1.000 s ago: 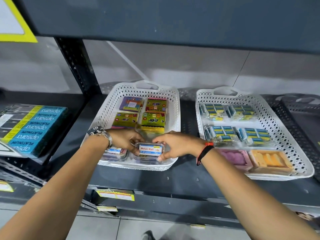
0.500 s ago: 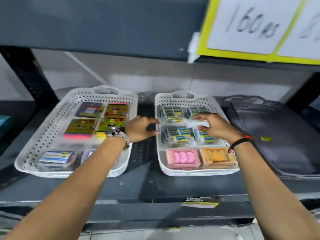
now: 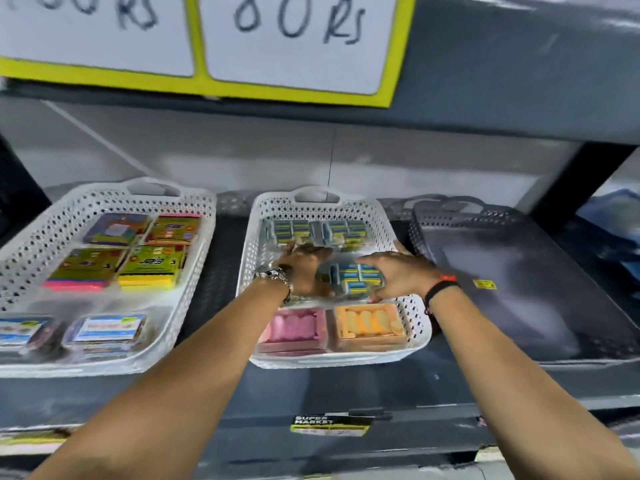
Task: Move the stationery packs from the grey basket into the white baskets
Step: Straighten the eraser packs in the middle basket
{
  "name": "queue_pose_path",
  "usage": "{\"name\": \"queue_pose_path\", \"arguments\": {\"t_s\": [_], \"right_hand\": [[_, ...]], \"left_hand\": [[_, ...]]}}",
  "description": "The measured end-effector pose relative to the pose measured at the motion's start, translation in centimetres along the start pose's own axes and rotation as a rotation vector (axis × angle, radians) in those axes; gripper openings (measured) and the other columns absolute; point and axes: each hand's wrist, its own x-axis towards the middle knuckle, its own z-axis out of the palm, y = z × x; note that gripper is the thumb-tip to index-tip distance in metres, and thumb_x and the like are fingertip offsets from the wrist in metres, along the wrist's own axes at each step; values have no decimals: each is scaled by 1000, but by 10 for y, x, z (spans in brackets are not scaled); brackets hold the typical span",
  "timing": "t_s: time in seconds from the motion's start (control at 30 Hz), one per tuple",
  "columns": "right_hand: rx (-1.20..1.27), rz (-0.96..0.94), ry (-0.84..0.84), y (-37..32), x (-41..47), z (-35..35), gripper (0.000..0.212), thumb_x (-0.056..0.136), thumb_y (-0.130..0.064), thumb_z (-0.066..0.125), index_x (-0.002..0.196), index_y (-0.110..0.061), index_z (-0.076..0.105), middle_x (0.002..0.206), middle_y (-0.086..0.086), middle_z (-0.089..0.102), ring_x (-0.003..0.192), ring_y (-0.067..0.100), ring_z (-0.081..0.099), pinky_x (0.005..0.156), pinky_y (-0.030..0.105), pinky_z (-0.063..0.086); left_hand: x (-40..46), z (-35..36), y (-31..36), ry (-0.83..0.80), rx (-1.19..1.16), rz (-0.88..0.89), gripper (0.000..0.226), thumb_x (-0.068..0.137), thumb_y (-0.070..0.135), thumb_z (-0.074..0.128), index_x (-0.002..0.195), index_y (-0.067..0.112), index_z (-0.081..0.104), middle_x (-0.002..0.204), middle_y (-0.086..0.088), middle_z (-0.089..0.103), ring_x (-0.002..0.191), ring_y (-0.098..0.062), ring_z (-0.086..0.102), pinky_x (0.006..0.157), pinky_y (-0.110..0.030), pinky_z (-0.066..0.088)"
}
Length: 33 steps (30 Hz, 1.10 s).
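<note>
Inside middle white basket (image 3: 414, 327): right hand (image 3: 398, 271) cupped round blue-yellow pack (image 3: 353, 277), nearer; left hand (image 3: 304, 268) alongside, grip unclear; pack's long axis sideways.

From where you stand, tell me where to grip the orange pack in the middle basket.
Pinch the orange pack across its left and right edges from above. It lies flat in the white basket's front right corner, wall and pink pack close beside it.

white price card (image 3: 294, 39) on upper shelf edge: handwritten "80 rs" | card to its left (image 3: 93, 29): only "rs" legible | black-and-yellow label (image 3: 329, 425) on lower shelf edge: "super market"
</note>
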Motion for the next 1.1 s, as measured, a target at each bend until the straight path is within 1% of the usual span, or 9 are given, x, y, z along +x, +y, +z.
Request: {"name": "queue_pose_path", "arguments": {"t_s": [0.07,0.17,0.3,0.57,0.67,0.8,0.9,0.97,1.1], "right_hand": [[-20,-13,7,2,2,2,85,71,-43,71,142,-26,28,150,3,36,138,15,31,117,41,-6],[-32,-25,17,3,4,3,84,71,-45,70,142,-27,28,150,2,36,139,14,29,117,41,-7],[-45,-43,40,4,4,4,83,72,-44,70,142,-28,28,150,2,36,139,15,29,118,42,-5],[-33,-39,0,4,3,1,85,74,-45,68,143,-27,23,152,3,32,141,15,25,117,41,-6],[51,-44,-12,1,1,-8,87,74,-38,71,144,-27,21,154,3,26,142,19,21,118,41,4],[115,-162,146,-23,14,-19,70,79,-24,68,140,-22,34,149,5,38,136,21,35,115,35,25],[168,-215,79,-53,29,-16,78,75,-27,72,141,-22,31,150,5,36,136,22,33,114,36,26],[158,-209,2,-66,37,-10,86,71,-29,75,142,-22,27,152,5,32,138,24,30,115,39,23],[125,-181,-55,-74,48,-2,89,70,-29,76,143,-18,26,151,7,33,135,25,35,113,37,28]], "left_hand": [[5,1,-1,-58,-66,4,86,76,59,61,145,26,21,150,-9,30,137,-25,26,115,-40,6],[8,3,0,-91,-106,55,81,76,56,63,143,36,21,148,-3,34,137,-23,28,114,-42,-2],[13,3,2,-133,-87,44,75,77,52,64,141,31,30,144,3,42,136,-18,30,112,-47,-12],[14,1,3,-169,-50,35,81,80,54,59,145,25,19,148,-2,35,137,-20,27,111,-50,-14],[7,-6,-8,-132,-72,3,88,79,58,57,146,25,11,152,-5,26,139,-22,20,113,-46,-9],[-19,-28,-45,-176,-97,-88,85,79,53,62,146,27,16,153,-1,23,140,-21,21,113,-47,-8],[-39,-35,-65,-255,-9,-145,92,73,55,66,145,24,19,153,-3,24,140,-23,20,114,-47,-4],[-44,-30,-66,-242,67,-150,94,71,58,67,145,22,21,153,-3,23,141,-22,13,112,-49,-11],[-41,-18,-63,-197,166,-138,95,68,63,65,144,23,23,153,-4,23,143,-20,6,107,-53,-19]]}}
